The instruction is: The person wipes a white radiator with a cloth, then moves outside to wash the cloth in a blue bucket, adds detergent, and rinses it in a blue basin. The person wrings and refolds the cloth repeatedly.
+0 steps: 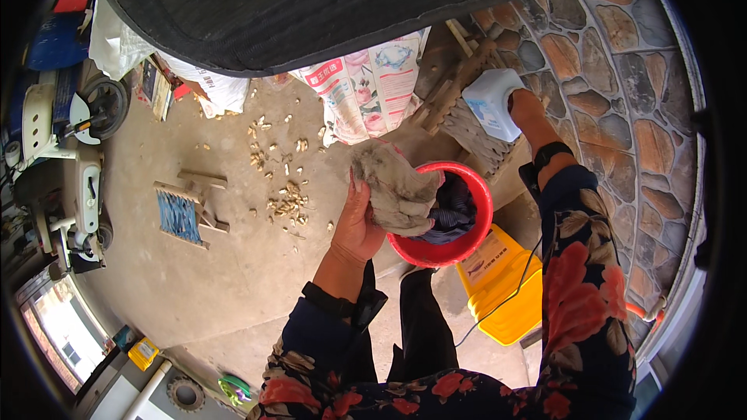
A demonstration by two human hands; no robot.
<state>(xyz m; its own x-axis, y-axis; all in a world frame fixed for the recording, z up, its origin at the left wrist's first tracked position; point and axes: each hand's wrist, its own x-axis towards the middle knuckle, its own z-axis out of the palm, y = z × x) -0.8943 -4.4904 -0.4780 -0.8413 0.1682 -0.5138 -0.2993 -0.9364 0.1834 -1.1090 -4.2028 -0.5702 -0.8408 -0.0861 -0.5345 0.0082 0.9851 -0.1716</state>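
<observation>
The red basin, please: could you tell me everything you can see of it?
The red basin is round, with a thick smooth rim, and looks like plastic. It is seen from above, roughly level, in front of the person, over a yellow box. Dark cloth lies inside. A grey, crumpled rag, held by the left hand, drapes over its left rim and hides that part. The right hand is away from it, on a white bag.

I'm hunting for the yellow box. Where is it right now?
In the head view, the yellow box lies on the ground right of centre, just below the red basin.
</observation>
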